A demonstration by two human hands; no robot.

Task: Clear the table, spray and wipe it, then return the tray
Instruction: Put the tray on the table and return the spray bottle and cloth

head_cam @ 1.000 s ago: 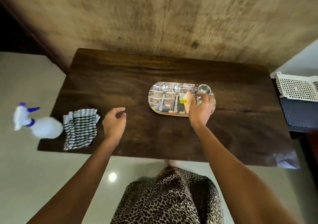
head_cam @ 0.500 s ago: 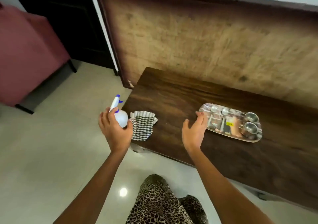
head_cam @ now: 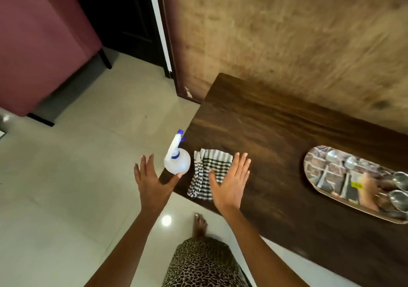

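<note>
Dark brown wooden table (head_cam: 276, 132) set against a rough tan wood-grain wall panel (head_cam: 287, 33), seen from above and from its left end. Pale glossy tiled floor (head_cam: 77, 176) to the left and near.

At the table's near left corner: round translucent white spray bottle with a blue nozzle and collar (head_cam: 177, 162), standing right at the edge. Just right of it, touching or nearly so, a crumpled black-and-white striped cloth (head_cam: 207, 172) lying flat on the wood.

Left hand (head_cam: 152, 180) raised over the floor just left of the bottle, palm down, fingers spread wide and straight, nothing held; thumb tip reaching to the bottle's near side, contact impossible to judge. Right hand (head_cam: 229, 180) hovering over the right part of the cloth, also flat, fingers extended and slightly apart, empty; whether touching the cloth cannot be told.

Well to the right, near the frame edge: oval mirror-finish metal tray (head_cam: 313, 176) on the table, carrying several metal spoons (head_cam: 331, 156) along its far side and two small steel cups (head_cam: 399, 196) at its right end, plus a small item with a yellow label (head_cam: 356, 184), blurred.

Far left: maroon upholstered seat on dark legs (head_cam: 39, 44). Near bottom: leopard-print garment (head_cam: 203, 264) and a bare foot (head_cam: 199, 225) on the tiles.
</note>
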